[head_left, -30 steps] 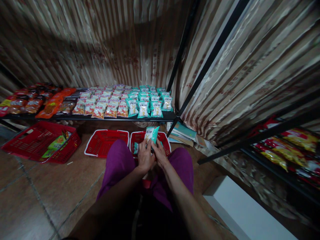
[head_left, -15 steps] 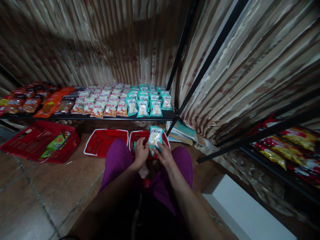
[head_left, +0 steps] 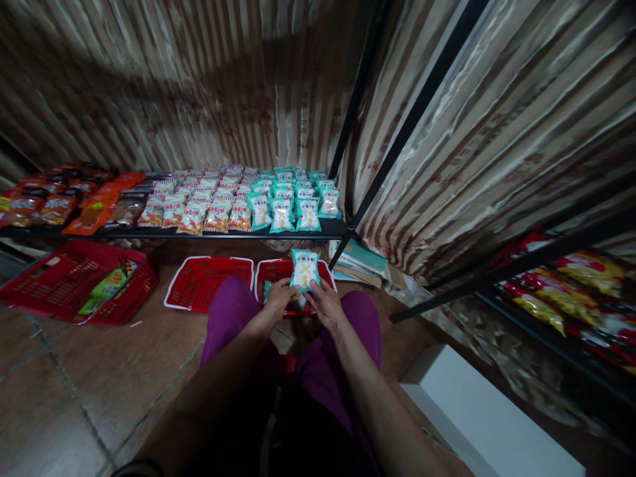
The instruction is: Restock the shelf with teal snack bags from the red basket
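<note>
A teal and white snack bag (head_left: 305,268) is held upright between my two hands, above the red basket (head_left: 325,273) in front of my knees. My left hand (head_left: 281,296) is closed on the bag's lower left corner. On its lower right side, my right hand (head_left: 324,299) grips it with the thumb in front. More teal packaging shows inside that basket, partly hidden by my hands. Matching teal bags (head_left: 282,213) stand in rows on the low black shelf (head_left: 328,228) ahead.
Pink and white snack bags (head_left: 193,213) and orange packets (head_left: 99,205) fill the shelf's left part. Two more red baskets, a middle one (head_left: 199,301) and a left one (head_left: 134,308), sit on the floor. Black posts (head_left: 382,179), books (head_left: 365,258) and a white box (head_left: 487,411) are at right.
My left hand has come to the bag's lower left corner and closed on it. The bag has shifted slightly left and is straighter, facing me.
</note>
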A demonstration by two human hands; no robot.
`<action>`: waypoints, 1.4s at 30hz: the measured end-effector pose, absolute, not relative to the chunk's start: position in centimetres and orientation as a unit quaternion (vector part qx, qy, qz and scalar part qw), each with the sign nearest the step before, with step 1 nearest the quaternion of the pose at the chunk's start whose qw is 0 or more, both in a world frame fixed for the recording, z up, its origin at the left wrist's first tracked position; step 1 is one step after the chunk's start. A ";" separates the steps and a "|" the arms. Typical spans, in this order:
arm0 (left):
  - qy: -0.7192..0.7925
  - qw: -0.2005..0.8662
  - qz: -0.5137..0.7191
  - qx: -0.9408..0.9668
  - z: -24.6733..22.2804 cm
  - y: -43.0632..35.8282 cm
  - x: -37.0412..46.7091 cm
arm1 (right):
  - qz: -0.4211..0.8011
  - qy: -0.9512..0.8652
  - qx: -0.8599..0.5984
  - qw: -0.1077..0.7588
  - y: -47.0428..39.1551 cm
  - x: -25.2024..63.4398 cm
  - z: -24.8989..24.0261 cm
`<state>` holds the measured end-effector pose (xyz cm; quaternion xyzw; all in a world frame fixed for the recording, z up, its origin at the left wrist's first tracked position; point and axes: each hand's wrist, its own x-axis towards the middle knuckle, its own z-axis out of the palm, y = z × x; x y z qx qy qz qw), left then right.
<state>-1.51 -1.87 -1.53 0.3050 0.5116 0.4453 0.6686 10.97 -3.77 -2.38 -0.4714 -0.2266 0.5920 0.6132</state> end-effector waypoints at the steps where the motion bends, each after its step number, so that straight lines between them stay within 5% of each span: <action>1: 0.512 0.670 0.445 0.299 -1.5 -1.9 -1.5 | 0.591 -0.232 -0.471 0.613 -3.7 11.0 -2.4; 42: 0.416 0.657 0.505 0.375 0.8 5.4 5.7 | 0.520 -0.239 -0.485 0.661 2.0 17.3 -0.3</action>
